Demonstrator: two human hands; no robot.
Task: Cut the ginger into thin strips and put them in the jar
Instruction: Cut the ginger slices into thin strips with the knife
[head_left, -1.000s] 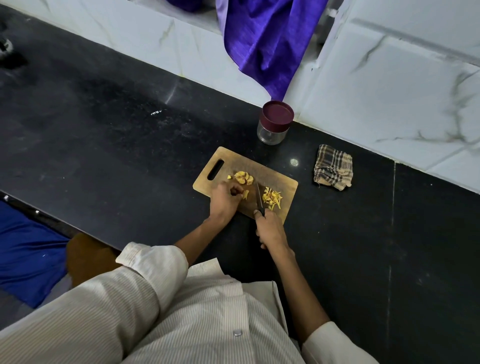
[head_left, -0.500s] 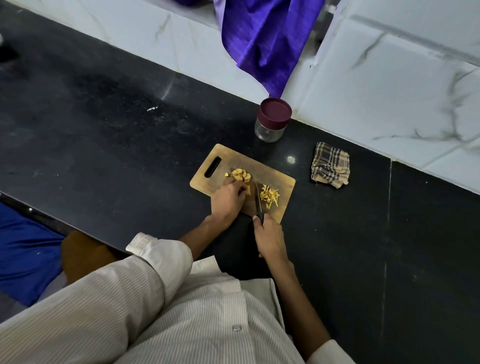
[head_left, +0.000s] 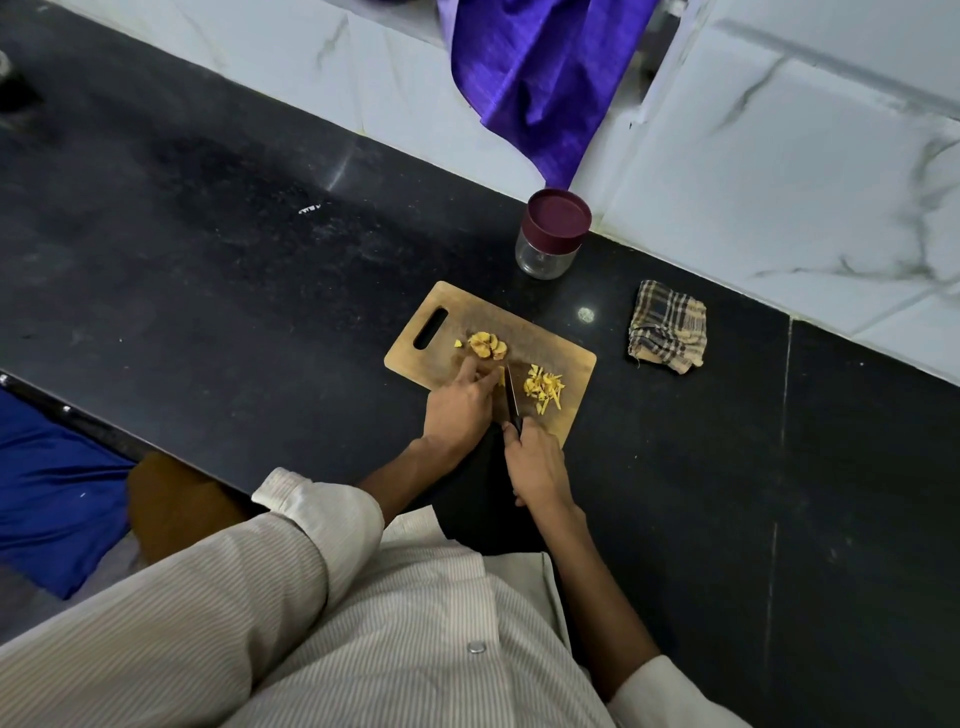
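Observation:
A wooden cutting board (head_left: 457, 317) lies on the black counter. Ginger slices (head_left: 487, 345) sit near its middle, and a pile of thin ginger strips (head_left: 543, 388) lies toward its right end. My left hand (head_left: 460, 402) holds down a small ginger piece with its fingertips, right beside the blade. My right hand (head_left: 537, 465) grips the handle of a knife (head_left: 511, 391), whose blade stands on the board between the held piece and the strips. A glass jar (head_left: 549, 240) with a maroon lid on stands behind the board by the wall.
A folded checked cloth (head_left: 667, 326) lies right of the board. A purple cloth (head_left: 540, 78) hangs down the white tiled wall above the jar. The counter's front edge runs at lower left, with blue fabric (head_left: 52, 493) below it.
My left hand has shifted slightly on the ginger piece and the knife has stayed beside it, working at the same spot. The camera view has drifted a little.

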